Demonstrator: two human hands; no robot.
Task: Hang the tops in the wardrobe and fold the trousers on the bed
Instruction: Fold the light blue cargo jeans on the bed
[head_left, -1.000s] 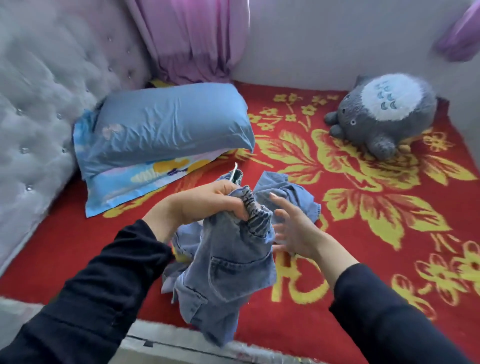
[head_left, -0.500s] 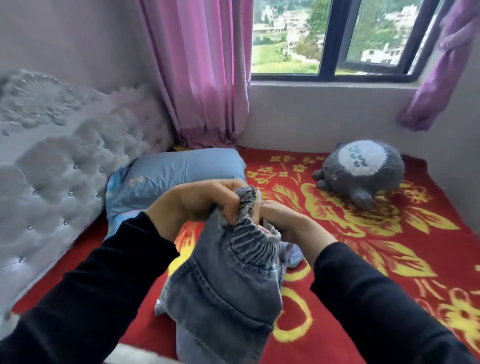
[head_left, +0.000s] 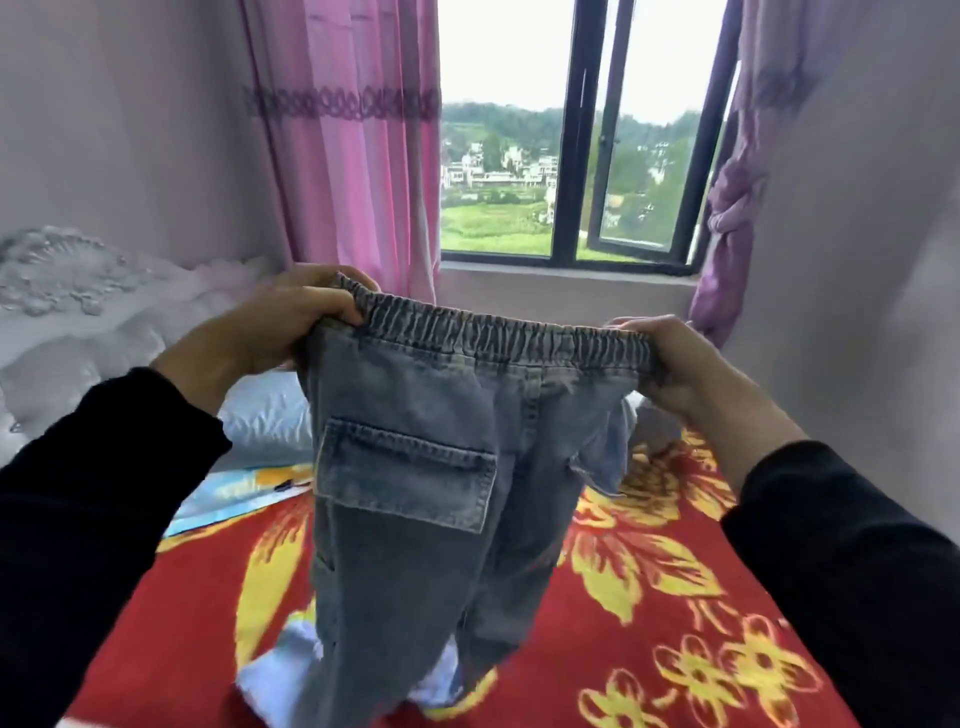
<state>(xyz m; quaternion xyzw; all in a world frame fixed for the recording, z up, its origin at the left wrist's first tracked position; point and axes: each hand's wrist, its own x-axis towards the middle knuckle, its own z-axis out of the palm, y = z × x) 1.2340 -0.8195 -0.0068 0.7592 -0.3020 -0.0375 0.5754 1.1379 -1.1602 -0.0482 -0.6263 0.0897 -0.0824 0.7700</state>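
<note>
Denim, faded blue-grey: the jeans (head_left: 415, 467) hang mid-frame, back pocket toward the camera, legs trailing onto the bed's red flowered blanket (head_left: 649, 597) at the bottom. The left hand (head_left: 270, 332) grips the left end of the elastic waistband (head_left: 509, 332) with curled fingers and the right hand (head_left: 685, 364) grips the right end, the band stretched between them. Beyond, a blue pillow (head_left: 265, 421) lies centre left beside the tufted headboard (head_left: 67, 291), with a pink curtain (head_left: 358, 182) and the window (head_left: 571, 156) at the top.

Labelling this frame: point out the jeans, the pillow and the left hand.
jeans (head_left: 405, 462), head view, on the back pocket.
pillow (head_left: 265, 421), head view, on its pale blue top.
left hand (head_left: 278, 327), head view, on its back.
</note>
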